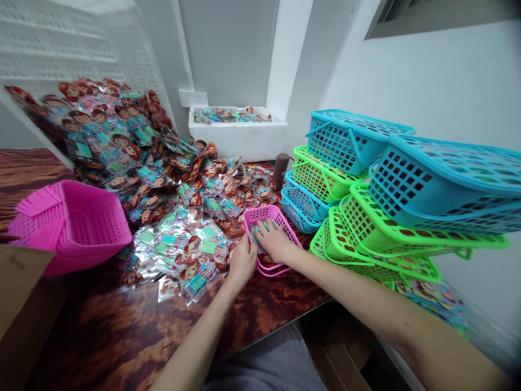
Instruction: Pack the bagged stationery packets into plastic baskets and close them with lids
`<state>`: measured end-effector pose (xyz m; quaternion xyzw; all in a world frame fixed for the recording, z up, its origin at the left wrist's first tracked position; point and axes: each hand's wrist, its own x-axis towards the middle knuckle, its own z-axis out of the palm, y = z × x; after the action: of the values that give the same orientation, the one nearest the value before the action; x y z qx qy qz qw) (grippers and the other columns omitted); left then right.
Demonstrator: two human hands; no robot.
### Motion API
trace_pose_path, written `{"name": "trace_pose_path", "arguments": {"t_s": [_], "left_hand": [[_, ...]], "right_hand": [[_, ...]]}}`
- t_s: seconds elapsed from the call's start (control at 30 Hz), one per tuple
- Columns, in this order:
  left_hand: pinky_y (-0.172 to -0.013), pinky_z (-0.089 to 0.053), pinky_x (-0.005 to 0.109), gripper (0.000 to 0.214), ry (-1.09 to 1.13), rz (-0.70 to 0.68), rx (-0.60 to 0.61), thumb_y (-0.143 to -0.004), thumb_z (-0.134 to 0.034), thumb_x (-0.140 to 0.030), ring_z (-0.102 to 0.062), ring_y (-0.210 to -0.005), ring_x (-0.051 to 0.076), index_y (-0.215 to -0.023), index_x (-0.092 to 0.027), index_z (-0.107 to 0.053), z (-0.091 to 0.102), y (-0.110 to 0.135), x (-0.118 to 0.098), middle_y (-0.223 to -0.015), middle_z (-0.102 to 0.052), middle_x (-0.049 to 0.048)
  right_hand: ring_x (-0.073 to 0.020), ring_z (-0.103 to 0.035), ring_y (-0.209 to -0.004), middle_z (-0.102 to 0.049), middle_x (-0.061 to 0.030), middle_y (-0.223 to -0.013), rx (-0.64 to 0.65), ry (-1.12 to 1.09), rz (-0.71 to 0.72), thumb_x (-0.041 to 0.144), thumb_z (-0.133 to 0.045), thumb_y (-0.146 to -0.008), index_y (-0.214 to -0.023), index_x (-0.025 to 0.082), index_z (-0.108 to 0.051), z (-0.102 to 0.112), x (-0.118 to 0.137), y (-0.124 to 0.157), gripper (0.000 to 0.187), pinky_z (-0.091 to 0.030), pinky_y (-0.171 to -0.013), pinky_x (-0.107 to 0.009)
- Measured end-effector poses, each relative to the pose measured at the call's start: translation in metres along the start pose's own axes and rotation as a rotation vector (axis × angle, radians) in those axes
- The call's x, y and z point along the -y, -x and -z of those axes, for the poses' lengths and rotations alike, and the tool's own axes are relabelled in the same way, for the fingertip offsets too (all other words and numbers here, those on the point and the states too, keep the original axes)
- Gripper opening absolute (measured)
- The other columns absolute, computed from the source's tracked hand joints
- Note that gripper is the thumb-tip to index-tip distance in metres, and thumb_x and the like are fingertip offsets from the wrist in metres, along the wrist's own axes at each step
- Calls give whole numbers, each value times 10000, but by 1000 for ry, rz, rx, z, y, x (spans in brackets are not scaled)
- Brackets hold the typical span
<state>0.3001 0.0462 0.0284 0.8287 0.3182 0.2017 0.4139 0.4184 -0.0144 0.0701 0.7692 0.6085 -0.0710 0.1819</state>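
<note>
A small pink plastic basket (291, 232) stands on the table in front of me, with packets inside it. At its near left side, my left hand (243, 259) is closed on the rim. My right hand (273, 240) reaches into the basket with fingers spread, lying flat on the packets; what is under the palm is hidden. Left of the basket lies a loose heap of clear packets (203, 244) with cartoon figures and green and blue items in them.
Nested pink baskets (95, 217) stand at the left beside a cardboard box (24, 288). A tilted white crate (140, 49) spills packets behind. At the back are a white foam box (238, 136) and brown cylinder (280, 169). Blue and green lidded baskets (407, 190) are stacked right.
</note>
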Motion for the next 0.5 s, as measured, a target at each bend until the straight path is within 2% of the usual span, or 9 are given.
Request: {"name": "trace_pose_path", "arguments": {"t_s": [0.1,0.17,0.3,0.4,0.47,0.5], "left_hand": [[-806,-456,308,279,-49,20,9,-904,-400,-175,-645,-842,221,-1134,-163,-558,0,0,-3,-932,-696,82],[-805,-447,315,242,-81,40,11,-896,-410,-164,-641,-857,233,-1092,-154,-552,0,0,-5,-925,-689,103],[-773,-437,323,200,-127,81,20,-904,-414,-175,-638,-838,245,-1063,-161,-535,0,1,-8,-894,-680,110],[-774,-437,329,204,-127,97,12,-908,-402,-174,-638,-845,250,-1066,-160,-531,2,2,-10,-917,-682,117],[-787,-440,324,226,-106,95,3,-904,-391,-154,-642,-855,241,-1081,-161,-532,4,5,-10,-943,-689,112],[-795,-442,318,238,-92,90,-1,-903,-389,-147,-645,-860,235,-1092,-165,-534,5,6,-10,-957,-692,106]], "right_hand": [[-461,-246,-1423,-233,-211,-1607,-145,-44,23,178,-611,-827,-1473,143,-395,-5,1,5,682,-398,-1014,-677],[-430,-254,-1429,-244,-210,-1603,-169,-103,33,157,-522,-866,-1473,122,-390,-7,4,5,622,-382,-1050,-640],[-449,-128,-1476,-125,-184,-1643,-61,-167,29,136,-481,-864,-1534,103,-291,-7,11,-2,697,-212,-1129,-687],[-473,-97,-1478,-88,-171,-1649,32,-198,36,158,-517,-830,-1561,107,-230,-1,11,-4,787,-181,-1125,-715],[-450,-100,-1487,-111,-119,-1655,23,-261,93,178,-537,-806,-1572,166,-222,4,6,1,828,-164,-1142,-699],[-430,-94,-1494,-126,-77,-1658,-20,-308,118,191,-534,-808,-1570,217,-238,6,2,5,818,-144,-1153,-689]]}}
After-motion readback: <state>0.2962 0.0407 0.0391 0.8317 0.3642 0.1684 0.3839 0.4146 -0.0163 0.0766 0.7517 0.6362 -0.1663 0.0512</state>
